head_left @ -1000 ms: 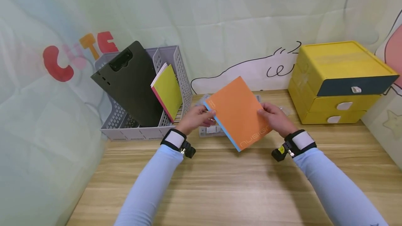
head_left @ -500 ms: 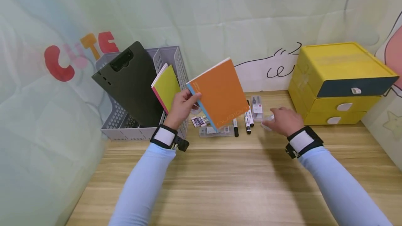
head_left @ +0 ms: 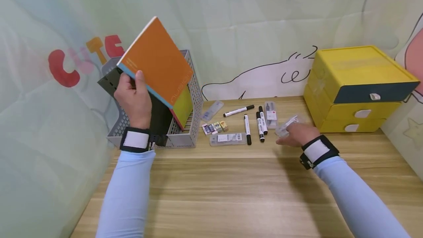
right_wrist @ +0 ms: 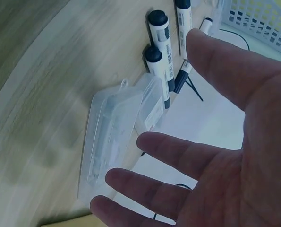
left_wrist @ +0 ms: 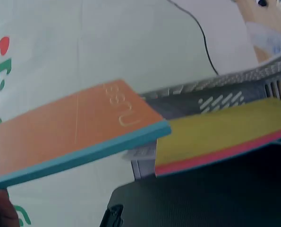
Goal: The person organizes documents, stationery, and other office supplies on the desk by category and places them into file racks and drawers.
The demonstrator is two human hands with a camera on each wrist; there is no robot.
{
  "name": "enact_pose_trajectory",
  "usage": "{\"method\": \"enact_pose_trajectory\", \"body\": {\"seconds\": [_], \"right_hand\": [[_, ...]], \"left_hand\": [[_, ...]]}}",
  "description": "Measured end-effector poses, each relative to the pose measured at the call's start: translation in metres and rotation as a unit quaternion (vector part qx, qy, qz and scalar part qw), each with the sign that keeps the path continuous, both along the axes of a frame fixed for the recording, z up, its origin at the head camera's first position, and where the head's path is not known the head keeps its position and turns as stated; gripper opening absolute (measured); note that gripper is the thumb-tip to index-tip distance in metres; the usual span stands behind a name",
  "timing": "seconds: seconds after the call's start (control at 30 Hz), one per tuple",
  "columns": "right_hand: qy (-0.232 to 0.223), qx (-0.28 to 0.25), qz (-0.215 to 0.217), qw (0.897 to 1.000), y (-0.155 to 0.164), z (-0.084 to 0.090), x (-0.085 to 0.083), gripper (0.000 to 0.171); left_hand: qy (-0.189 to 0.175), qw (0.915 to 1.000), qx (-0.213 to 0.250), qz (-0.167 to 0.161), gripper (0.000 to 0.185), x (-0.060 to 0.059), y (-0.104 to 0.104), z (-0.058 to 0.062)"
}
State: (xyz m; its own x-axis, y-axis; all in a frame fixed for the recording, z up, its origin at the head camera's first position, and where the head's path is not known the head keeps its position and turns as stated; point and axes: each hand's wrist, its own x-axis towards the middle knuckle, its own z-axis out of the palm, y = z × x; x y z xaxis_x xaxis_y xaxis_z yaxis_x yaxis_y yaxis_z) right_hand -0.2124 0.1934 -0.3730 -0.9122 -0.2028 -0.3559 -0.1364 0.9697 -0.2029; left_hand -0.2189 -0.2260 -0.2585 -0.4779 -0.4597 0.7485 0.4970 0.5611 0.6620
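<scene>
Left hand (head_left: 132, 96) grasps orange notebook (head_left: 156, 61), now lifted left above the grey file basket (head_left: 190, 135), ready to drop in. Right hand (head_left: 295, 135), released a second ago, spreads over clear plastic case (right_wrist: 112, 142).

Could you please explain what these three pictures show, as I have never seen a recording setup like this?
No machine here: a person wears one camera on the head and one on each wrist. The head view looks down at a wooden table. The left hand holds an orange notebook above a grey file basket, which contains a black clipboard and a yellow notebook. The left wrist view shows the same notebooks from close by. The right hand, fingers open, reaches over a clear plastic case, seen close in the right wrist view beside black markers. Small erasers and a yellow drawer box also sit on the table.
</scene>
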Motion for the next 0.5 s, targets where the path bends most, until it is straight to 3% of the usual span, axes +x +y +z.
{"method": "enact_pose_trajectory", "body": {"seconds": [0.1, 0.2, 0.5], "right_hand": [[0.001, 0.000, 0.007, 1.000, -0.002, -0.001, 0.000, 0.080], [0.006, -0.008, 0.008, 1.000, -0.003, -0.001, -0.001, 0.078], [0.005, -0.035, -0.010, 0.999, -0.005, -0.006, 0.000, 0.076]], "left_hand": [[-0.013, 0.9989, 0.032, 0.030, 0.037, 0.001, -0.008, 0.001], [-0.041, 0.9976, 0.019, 0.052, 0.040, -0.003, -0.012, -0.005], [-0.122, 0.9860, -0.065, 0.094, 0.039, -0.034, -0.002, -0.045]]}}
